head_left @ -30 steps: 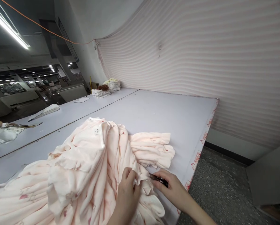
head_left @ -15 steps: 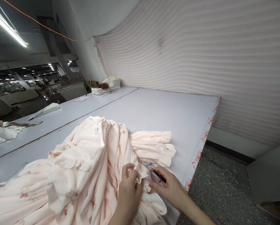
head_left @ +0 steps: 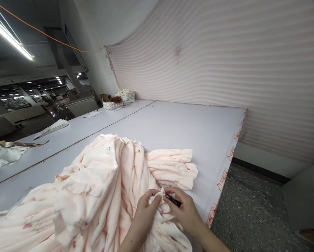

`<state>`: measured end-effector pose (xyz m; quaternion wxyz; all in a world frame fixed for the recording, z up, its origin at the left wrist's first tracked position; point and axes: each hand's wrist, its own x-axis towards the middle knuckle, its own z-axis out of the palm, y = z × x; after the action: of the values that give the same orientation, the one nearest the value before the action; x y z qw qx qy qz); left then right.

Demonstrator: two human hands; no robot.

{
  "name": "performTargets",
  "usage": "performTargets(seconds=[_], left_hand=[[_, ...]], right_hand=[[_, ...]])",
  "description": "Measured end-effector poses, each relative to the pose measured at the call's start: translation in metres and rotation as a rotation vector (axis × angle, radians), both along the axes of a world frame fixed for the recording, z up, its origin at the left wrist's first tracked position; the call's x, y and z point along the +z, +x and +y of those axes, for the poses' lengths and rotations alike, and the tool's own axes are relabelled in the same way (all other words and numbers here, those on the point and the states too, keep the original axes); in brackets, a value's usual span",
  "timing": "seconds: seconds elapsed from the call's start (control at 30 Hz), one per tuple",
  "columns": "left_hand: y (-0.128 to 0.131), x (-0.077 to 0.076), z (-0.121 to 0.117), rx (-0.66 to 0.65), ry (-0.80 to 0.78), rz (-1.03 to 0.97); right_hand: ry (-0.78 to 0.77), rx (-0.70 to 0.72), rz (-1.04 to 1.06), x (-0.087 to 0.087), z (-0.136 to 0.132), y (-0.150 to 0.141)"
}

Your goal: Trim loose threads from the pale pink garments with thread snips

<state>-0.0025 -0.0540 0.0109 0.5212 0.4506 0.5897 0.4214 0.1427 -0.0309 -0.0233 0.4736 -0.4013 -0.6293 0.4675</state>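
Note:
A heap of pale pink garments (head_left: 94, 182) with small red prints lies across the near part of the table, a white neck label showing on top. At its right side my left hand (head_left: 146, 210) pinches a gathered edge of the cloth between thumb and fingers. My right hand (head_left: 184, 210) is close against it, fingertips at the same bunched edge. Held in that right hand are small black thread snips (head_left: 173, 200), their blades hidden by the fingers and cloth. Beyond the hands, sleeves (head_left: 172, 164) of the garments stretch out to the right.
The pale table (head_left: 199, 122) has a taped right edge with red print. Stacks of folded white cloth (head_left: 125, 97) stand at the far end. White scraps (head_left: 7, 154) lie at the left. A striped sheet (head_left: 212, 59) hangs behind the table.
My right hand has moved left with the snips and now meets my left hand at the cloth edge. My left hand has shifted slightly and lifts that edge between its fingers.

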Motion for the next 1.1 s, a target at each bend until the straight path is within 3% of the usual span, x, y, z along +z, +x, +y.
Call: performTargets(seconds=[0.37, 0.47, 0.67, 0.97, 1.1], left_hand=[[0.007, 0.004, -0.001, -0.086, 0.168, 0.269], [0.006, 0.004, -0.002, -0.021, 0.104, 0.191], [0.007, 0.009, -0.004, 0.071, -0.093, -0.177], [0.009, 0.008, -0.003, 0.037, -0.038, -0.157], [0.010, 0.009, -0.004, 0.027, -0.067, -0.195]], right_hand=[[0.074, -0.080, -0.078, 0.000, 0.002, -0.007], [0.029, -0.056, -0.065, 0.005, 0.004, -0.001], [-0.014, 0.024, -0.125, 0.010, 0.001, 0.015], [0.013, 0.049, -0.147, 0.012, 0.006, 0.008], [-0.047, 0.057, -0.080, 0.010, 0.008, 0.008]])
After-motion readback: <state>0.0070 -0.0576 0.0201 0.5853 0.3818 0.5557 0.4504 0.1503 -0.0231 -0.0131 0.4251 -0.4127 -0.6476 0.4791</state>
